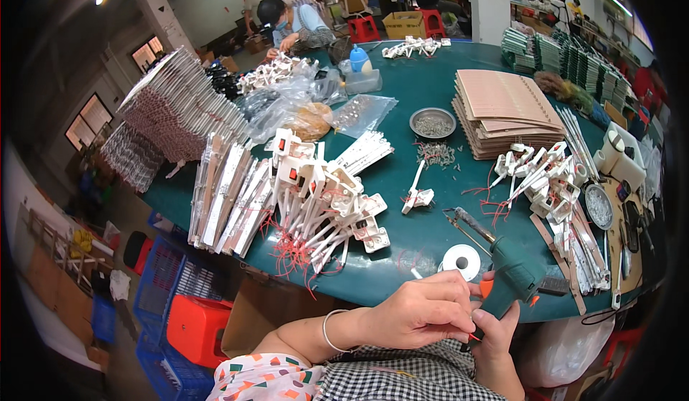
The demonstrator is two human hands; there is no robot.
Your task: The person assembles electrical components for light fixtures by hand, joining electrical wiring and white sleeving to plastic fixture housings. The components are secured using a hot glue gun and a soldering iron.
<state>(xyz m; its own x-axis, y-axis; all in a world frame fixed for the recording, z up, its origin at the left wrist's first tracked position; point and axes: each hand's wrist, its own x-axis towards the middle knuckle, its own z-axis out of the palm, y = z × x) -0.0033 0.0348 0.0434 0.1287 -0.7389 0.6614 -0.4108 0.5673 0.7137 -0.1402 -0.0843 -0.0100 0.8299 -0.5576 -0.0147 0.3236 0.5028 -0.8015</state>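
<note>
My right hand [497,331] is wrapped round the grip of a green soldering gun [518,270] with an orange trigger. Its long metal tip points up and left over the table. Close against that grip is my left hand [423,311], its fingers pinched together; a small bit of red shows at the fingertips, too little to name. Just beyond my hands stands a white-cored roll of wire or tape [460,260]. Farther off lies one white plastic holder with a stem [418,198].
White holders with red wires [316,185] are heaped left, beside bundled flat strips [222,200]. More holders [549,185] lie right. A metal bowl of small parts [433,123] and stacked beige boards [502,110] stand farther back. A co-worker [298,24] sits across the green table [402,246].
</note>
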